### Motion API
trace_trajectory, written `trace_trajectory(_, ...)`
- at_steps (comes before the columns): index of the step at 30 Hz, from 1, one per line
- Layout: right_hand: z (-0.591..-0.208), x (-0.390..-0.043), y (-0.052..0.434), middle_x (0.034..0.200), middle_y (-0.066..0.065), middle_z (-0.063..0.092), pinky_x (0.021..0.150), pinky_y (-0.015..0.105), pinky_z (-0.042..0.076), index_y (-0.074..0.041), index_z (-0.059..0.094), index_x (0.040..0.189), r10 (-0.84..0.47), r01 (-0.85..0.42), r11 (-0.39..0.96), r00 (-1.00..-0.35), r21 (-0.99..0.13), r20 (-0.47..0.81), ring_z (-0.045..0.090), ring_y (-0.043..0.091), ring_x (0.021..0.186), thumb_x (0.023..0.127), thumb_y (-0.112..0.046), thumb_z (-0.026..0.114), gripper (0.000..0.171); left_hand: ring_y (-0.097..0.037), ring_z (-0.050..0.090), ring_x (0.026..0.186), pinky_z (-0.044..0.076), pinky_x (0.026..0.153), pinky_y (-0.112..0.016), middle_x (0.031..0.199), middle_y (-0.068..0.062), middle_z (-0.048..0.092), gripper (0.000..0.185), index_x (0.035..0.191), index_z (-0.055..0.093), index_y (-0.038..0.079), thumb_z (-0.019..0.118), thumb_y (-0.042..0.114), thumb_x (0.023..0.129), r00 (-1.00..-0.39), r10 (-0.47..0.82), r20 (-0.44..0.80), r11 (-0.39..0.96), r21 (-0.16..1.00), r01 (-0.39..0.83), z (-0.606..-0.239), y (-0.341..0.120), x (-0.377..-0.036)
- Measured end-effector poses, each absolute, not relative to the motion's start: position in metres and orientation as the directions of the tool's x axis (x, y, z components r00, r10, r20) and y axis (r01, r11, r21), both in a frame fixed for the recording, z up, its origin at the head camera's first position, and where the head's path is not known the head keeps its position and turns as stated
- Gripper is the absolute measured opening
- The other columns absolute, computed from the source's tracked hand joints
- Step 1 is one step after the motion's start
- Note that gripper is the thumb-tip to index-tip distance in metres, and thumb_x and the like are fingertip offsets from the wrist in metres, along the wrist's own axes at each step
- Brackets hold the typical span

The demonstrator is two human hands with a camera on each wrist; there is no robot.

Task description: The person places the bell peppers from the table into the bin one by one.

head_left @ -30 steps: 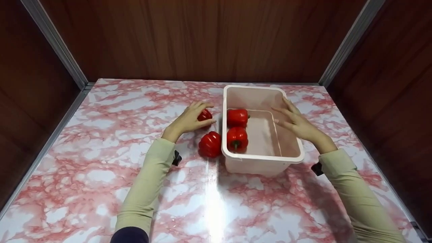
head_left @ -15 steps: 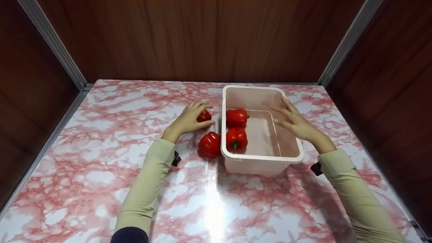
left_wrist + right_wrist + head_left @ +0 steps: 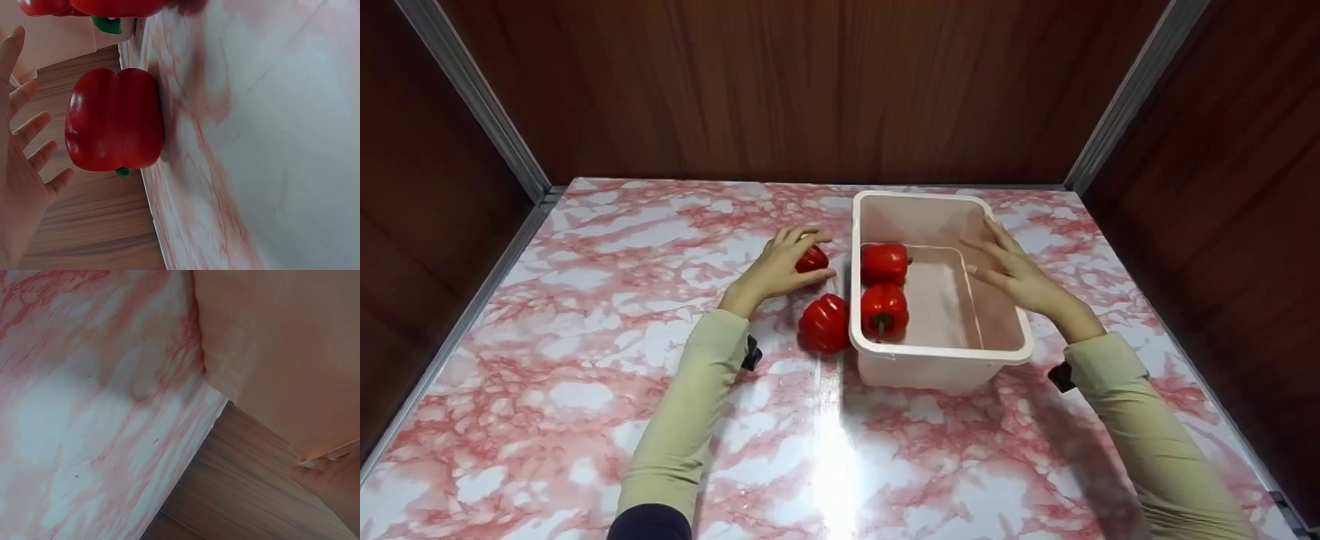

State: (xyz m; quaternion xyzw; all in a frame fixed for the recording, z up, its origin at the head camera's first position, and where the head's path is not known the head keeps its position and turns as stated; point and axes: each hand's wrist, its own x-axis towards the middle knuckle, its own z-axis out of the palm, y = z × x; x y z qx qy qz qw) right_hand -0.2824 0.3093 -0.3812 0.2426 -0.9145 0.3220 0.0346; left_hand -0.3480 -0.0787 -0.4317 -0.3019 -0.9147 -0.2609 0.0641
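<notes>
We see our left hand [image 3: 781, 264] cupped over a glossy red bell pepper [image 3: 812, 259] lying on the pink-and-white marbled tabletop [image 3: 585, 360]; in the head view the fingers arch over its top and the thumb lies along its near side, while the left wrist view shows the fingers [image 3: 34, 126] spread apart just short of the skin. The pepper is lobed and shiny, with a short green stem [image 3: 122, 171].

Just beyond the thumb, toward us, lies a second red bell pepper [image 3: 825, 323], touching the left wall of the pale pink rectangular plastic tub [image 3: 941, 352]. Inside the tub, against that wall, lie two more red peppers [image 3: 884, 262] and [image 3: 883, 310], one behind the other.

Our right hand [image 3: 1020, 276] rests on the tub's right rim, its straight fingers spread and reaching inward above the bare right half of the floor.

Beyond the fingertips the tabletop runs on to dark wooden walls [image 3: 810, 90]; wide bare marble lies to the left of the left hand. We can read no writing or label anywhere.
</notes>
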Motion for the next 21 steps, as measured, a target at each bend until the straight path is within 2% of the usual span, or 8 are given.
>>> trace_trajectory(13, -0.3822, -0.2824, 0.3089, 0.155, 0.015, 0.004, 0.107, 0.063, 0.005, -0.011, 0.047, 0.136, -0.418, -0.47, 0.662, -0.878, -0.585, 0.233, 0.0, 0.033, 0.141, 0.093, -0.027, 0.056, 0.047, -0.03, 0.028, 0.131, 0.026, 0.105, -0.053, 0.144, -0.007, 0.035, 0.068, 0.137, 0.042, 0.029, 0.059, 0.061, 0.079, -0.825, 0.499, 0.263, 0.695, 0.447, 0.563, -0.433, -0.0787, -0.35)
trace_trajectory(21, -0.3817, -0.2816, 0.3079, 0.155, 0.014, 0.004, 0.107, 0.063, 0.006, -0.011, 0.048, 0.135, -0.416, -0.468, 0.647, -0.878, -0.601, 0.236, 0.0, 0.034, 0.141, 0.093, -0.022, 0.056, 0.045, -0.027, 0.025, 0.133, 0.028, 0.105, -0.051, 0.145, -0.005, 0.032, 0.068, 0.137, 0.042, 0.028, 0.06, 0.059, 0.079, -0.833, 0.495, 0.249, 0.696, 0.461, 0.551, -0.4348, -0.079, -0.3514)
